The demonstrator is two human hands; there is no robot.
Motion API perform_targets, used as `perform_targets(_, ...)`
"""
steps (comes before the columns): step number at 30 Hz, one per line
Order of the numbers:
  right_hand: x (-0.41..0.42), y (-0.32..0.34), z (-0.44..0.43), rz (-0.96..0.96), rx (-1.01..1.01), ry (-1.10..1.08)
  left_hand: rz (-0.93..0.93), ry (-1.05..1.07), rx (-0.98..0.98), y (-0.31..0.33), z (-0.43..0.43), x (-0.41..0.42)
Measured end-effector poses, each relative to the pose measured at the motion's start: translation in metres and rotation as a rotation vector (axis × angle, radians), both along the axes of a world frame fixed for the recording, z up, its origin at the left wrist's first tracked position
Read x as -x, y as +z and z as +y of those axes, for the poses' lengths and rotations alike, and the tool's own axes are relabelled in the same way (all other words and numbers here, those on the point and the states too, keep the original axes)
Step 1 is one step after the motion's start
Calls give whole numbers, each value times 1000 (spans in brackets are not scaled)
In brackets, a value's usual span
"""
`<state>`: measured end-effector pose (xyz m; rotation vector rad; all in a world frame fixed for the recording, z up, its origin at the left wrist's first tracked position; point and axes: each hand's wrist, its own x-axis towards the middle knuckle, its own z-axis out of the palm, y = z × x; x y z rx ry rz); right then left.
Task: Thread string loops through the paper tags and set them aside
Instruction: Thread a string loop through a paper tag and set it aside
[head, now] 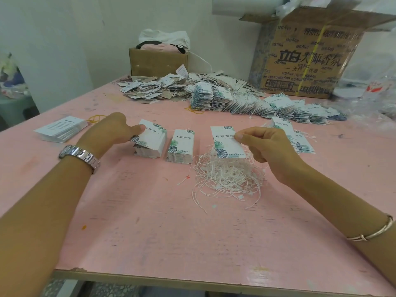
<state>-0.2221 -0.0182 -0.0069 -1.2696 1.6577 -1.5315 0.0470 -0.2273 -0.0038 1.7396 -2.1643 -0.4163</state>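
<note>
Pink table (150,221), head view: tags picked up for threading.
Right hand (263,144) pinches one tag (226,144) above the string pile (229,179); left hand (111,130) grips the top of a tag stack (151,144). Risk: tangled strings could drag out several loops, and a tug could topple the stack.

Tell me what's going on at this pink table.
A person is making up hang tags. The right hand pinches one white leaf-printed paper tag above a loose tangle of white string loops on the pink table. The left hand holds the top of a stack of matching tags; a second stack stands between. Strung tags lie heaped at the far side.
</note>
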Motion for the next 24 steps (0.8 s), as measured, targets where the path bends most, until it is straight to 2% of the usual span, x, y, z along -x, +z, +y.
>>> perform_targets(11,-1,-1,1,-4,8,17,111,-44,-14,9,9,1)
perform_targets(15,-3,-2,1,7,38,30,433,-122,-90,20,24,12)
perform_targets(18,-4,-3,2,45,82,18,660,-263,-135,20,44,28)
perform_targets(22,-5,-3,2,106,145,-14,831,-417,-76,6,80,61)
perform_targets(24,-6,-3,2,118,170,-14,848,-479,-60,-3,93,72)
